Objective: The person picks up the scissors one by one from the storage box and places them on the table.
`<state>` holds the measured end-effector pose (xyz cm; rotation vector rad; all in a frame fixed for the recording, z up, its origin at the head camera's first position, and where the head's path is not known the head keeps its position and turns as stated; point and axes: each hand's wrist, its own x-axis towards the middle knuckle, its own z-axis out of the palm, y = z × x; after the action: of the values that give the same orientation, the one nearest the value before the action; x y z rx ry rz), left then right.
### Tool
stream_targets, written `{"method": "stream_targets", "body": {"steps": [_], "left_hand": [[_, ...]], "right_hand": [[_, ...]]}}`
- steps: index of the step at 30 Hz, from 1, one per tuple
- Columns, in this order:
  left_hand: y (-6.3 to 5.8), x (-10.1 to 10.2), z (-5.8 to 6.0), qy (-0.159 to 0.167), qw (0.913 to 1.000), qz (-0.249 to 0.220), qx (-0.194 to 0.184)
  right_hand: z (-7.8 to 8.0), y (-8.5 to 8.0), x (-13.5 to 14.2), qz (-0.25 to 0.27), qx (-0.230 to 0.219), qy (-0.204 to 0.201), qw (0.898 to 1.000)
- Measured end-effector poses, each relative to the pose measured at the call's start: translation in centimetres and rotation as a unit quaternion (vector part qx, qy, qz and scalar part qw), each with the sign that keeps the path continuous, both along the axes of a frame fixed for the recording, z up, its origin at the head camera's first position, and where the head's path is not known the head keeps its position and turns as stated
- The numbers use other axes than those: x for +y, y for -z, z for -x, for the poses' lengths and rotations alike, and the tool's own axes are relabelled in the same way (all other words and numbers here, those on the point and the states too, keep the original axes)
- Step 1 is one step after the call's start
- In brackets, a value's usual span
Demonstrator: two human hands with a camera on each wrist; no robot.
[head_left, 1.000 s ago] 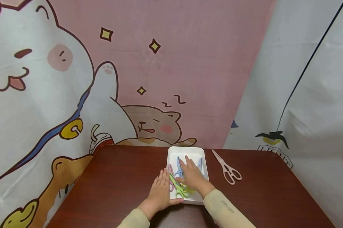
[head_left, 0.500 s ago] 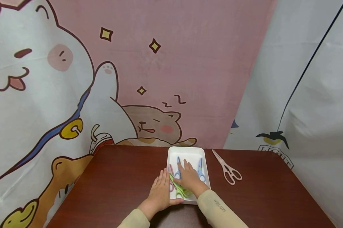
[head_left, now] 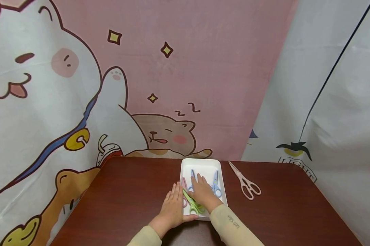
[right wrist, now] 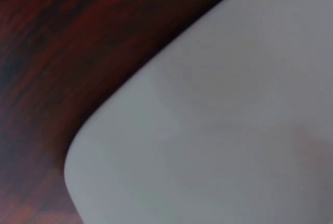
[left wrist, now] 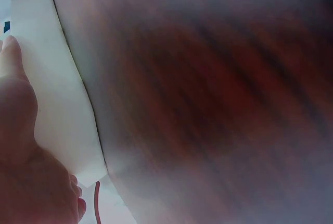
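A white tray (head_left: 204, 164) holds several pairs of scissors. My left hand (head_left: 171, 206) rests along its left side with straight fingers, the thumb at the front edge. In the left wrist view that hand (left wrist: 31, 182) lies against the white wall (left wrist: 54, 73). My right hand (head_left: 202, 192) reaches over the tray's middle, fingers stretched forward, partly hiding blue scissors (head_left: 193, 173). Other blue scissors (head_left: 216, 186) lie at the right side. Green scissors (head_left: 193, 206) and pink scissors (head_left: 185, 202) lie at the left. The right wrist view shows only the tray's corner (right wrist: 130, 130).
Pale pink scissors (head_left: 244, 180) lie on the brown table (head_left: 136, 184), to the right of the tray. Behind the table hangs a printed cloth (head_left: 222, 75) with cartoon animals.
My right hand has shifted left and slightly back toward me inside the tray, uncovering the blue scissors on the right. The left hand has stayed in place.
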<state>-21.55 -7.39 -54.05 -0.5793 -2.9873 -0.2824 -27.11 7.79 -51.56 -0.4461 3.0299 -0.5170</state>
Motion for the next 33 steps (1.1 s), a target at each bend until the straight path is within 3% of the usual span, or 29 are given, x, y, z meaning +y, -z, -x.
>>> {"method": "stream_targets", "body": {"steps": [11,22,33], "left_hand": [[-0.3,0.0,-0.2,0.005,0.9999,-0.012,0.003],[-0.3,0.2,-0.2,0.007,0.9999,-0.012,-0.001],[-1.4,0.2,-0.5,-0.002,0.9997,-0.006,-0.022]], "right_hand": [[-0.4,-1.1,0.4,0.008,-0.031,-0.029,0.999],[0.0,-0.8,0.8,-0.019,-0.038,-0.047,0.998],[0.1,-0.8,1.5,-0.016,-0.027,-0.027,0.999]]}}
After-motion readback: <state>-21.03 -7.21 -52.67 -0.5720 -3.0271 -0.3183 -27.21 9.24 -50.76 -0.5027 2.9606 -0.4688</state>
